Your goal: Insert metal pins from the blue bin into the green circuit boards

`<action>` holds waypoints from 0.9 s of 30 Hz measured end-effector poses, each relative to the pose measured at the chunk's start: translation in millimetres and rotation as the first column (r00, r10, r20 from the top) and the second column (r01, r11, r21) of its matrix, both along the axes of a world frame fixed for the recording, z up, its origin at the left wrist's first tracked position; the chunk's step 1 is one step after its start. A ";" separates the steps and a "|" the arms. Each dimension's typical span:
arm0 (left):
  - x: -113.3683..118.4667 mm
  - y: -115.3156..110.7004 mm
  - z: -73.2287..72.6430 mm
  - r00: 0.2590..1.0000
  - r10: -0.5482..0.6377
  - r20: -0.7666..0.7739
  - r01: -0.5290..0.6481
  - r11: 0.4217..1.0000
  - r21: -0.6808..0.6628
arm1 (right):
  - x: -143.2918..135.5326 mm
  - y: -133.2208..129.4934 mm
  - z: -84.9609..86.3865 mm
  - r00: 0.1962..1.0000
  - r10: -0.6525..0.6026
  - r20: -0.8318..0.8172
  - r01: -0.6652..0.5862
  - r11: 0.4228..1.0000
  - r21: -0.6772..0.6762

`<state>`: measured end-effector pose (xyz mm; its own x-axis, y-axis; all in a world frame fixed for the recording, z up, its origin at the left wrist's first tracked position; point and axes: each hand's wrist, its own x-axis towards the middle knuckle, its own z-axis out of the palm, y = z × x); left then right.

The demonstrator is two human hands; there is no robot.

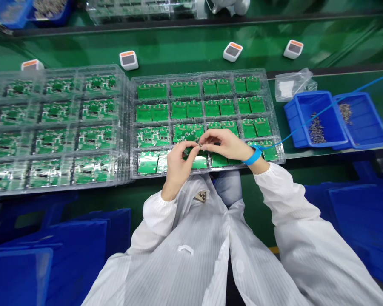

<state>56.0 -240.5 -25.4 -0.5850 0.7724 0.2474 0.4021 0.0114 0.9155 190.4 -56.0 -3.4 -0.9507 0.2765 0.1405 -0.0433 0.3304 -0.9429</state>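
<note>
Above a clear plastic tray [274, 123] of green circuit boards, my two hands meet at the corner of one circuit board [185, 137]. The fingers of my left hand [180, 160] are closed on this board's near edge. My right hand [223, 143], with a blue wrist strap [252, 156] and its cord, pinches at the same corner. A tiny part seems to sit between the fingertips there, too small to name. Pairs of boards lie in the tray's compartments around and beneath my hands.
To the left stand stacked clear trays [123, 127] with more boards. Two blue bins [333, 138] at right hold small metal parts; a plastic bag [293, 85] lies behind them. Small white devices [128, 60] line the back. The blue cord [325, 109] crosses above the bins.
</note>
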 end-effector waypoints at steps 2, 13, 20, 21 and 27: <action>0.3 0.1 -0.1 1.000 0.010 0.003 -0.010 1.000 -0.012 | 0.2 0.1 0.1 1.000 -0.010 -0.008 0.010 1.000 0.025; 0.0 -0.4 -3.6 0.998 -0.031 0.050 0.032 0.999 -0.024 | 1.4 -0.7 2.9 0.999 -0.036 -0.038 0.042 0.989 0.145; 0.4 -1.0 0.5 0.999 -0.046 0.007 0.046 0.998 -0.029 | 1.8 -1.1 3.6 0.997 -0.032 -0.068 0.041 0.990 0.135; 0.6 -1.0 1.4 0.999 -0.041 -0.008 0.041 0.999 -0.033 | 1.7 -1.0 3.6 0.997 -0.028 -0.069 0.037 0.989 0.144; 1.6 -0.4 6.8 0.993 -0.030 -0.116 0.027 0.999 -0.031 | 2.1 0.0 4.7 0.999 -0.020 -0.046 0.027 0.987 0.161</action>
